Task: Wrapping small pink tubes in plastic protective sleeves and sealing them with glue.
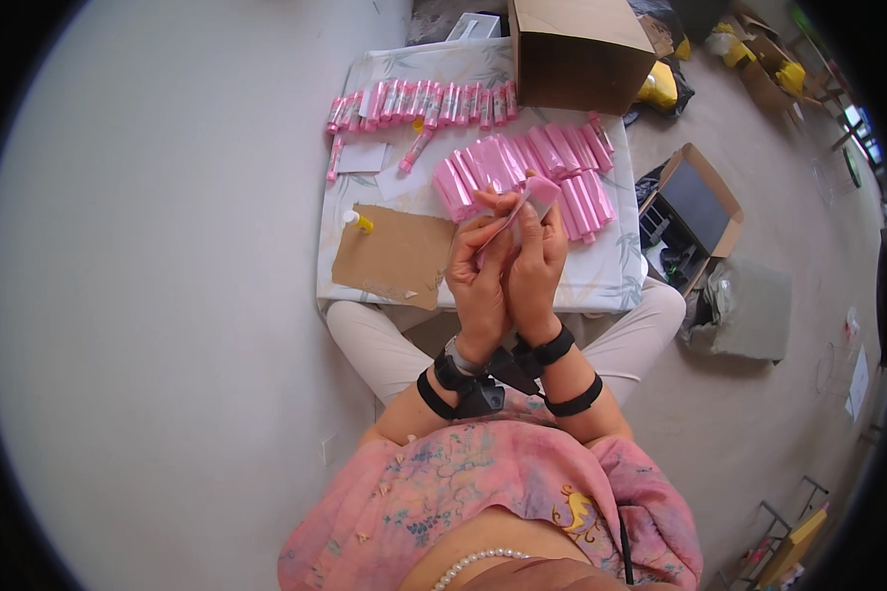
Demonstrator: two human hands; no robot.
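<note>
My left hand [480,286] and my right hand [537,261] are close together above the near part of the table, fingers closed on a thin pink plastic piece [541,192]. Its upper end sticks out past the fingertips and looks rolled or folded; the rest is hidden in my hands. Just beyond lie several shiny pink rolls [485,163], side by side and partly stacked. A glue stick [359,222] with a white cap and yellow body lies on a flat piece of brown cardboard [384,258], left of my hands.
A row of slim pink tubes with printed bands [434,103] runs along the table's far side. White paper slips [363,158] lie below it. A large open cardboard box [581,49] stands at the far right corner. On the floor to the right is another open box [705,207].
</note>
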